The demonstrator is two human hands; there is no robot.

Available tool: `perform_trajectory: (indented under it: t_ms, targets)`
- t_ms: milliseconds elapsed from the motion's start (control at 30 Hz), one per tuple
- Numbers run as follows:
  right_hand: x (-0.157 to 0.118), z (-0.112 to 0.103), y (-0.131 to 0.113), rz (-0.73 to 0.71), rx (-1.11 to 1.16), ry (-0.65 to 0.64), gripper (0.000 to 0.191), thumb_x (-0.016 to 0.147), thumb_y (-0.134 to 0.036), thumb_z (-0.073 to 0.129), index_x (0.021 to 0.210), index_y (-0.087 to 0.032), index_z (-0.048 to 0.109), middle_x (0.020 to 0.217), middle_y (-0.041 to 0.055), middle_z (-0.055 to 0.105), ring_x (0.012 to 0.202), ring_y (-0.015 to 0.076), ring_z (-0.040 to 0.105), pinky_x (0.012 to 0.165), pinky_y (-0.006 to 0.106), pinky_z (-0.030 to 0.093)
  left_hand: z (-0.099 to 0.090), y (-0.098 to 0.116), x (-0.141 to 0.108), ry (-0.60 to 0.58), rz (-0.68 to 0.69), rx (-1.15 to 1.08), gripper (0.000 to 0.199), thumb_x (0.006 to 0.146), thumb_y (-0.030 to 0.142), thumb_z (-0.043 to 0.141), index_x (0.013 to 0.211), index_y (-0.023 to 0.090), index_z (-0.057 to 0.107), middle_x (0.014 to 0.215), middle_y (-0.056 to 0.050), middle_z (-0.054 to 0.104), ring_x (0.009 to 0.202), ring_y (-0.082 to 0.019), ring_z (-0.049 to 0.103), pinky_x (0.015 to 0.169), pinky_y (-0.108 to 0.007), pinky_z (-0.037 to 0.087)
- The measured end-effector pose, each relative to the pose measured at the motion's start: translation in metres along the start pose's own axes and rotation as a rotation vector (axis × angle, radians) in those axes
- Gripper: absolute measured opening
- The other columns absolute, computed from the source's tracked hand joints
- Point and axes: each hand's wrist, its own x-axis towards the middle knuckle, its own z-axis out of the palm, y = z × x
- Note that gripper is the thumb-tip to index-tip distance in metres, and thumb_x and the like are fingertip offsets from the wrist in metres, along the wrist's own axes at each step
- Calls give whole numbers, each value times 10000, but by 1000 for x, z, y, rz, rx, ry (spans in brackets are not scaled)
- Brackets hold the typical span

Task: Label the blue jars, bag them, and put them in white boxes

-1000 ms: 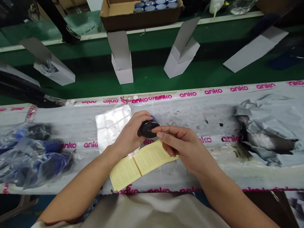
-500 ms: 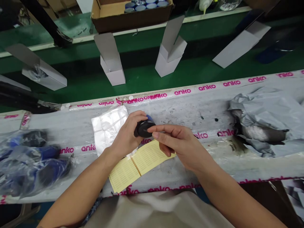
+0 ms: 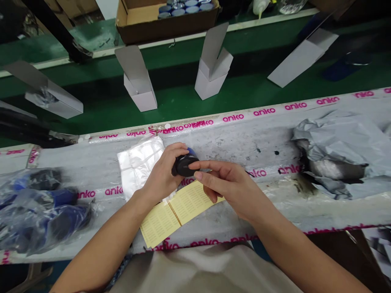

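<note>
1. Two-handed action, just beyond the yellow printed sheet [image 3: 191, 202]!
2. Touching the black-and-blue object [image 3: 185, 166] on its dark end with the right hand [image 3: 227, 181]; thumb and forefinger close together, cannot tell if pinching anything.
3. Holding its side with the left hand [image 3: 163, 169], fingers clamped round, beside white plastic bags [image 3: 138, 167].
4. Farther off: open white boxes [image 3: 145, 99].

The cylinder [image 3: 182, 166] is black and blue, the sheets [image 3: 191, 200] yellow.
</note>
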Motion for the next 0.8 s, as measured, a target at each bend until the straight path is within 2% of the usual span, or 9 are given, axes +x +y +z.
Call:
perform_trajectory:
  t_ms: [367,800]
  targets:
    - [-3,2,-2,-11,-91,29,417,858,-448,685,1160,-162,707,500,-70,514,510,116,415,520,282,325,0,0,0,1,-7,-14,626,775,-44,675,1303,254,521,1323,-120,579,1276,-260,599,1007,-450,575]
    - [-6,3,-3,-10,-63,10,478,854,-450,685,1225,-148,677,535,-73,478,531,121,424,516,269,363,0,1,1,-1,-2,6,611,802,-7,694,1311,274,506,1320,-111,580,1264,-260,607,1004,-465,571]
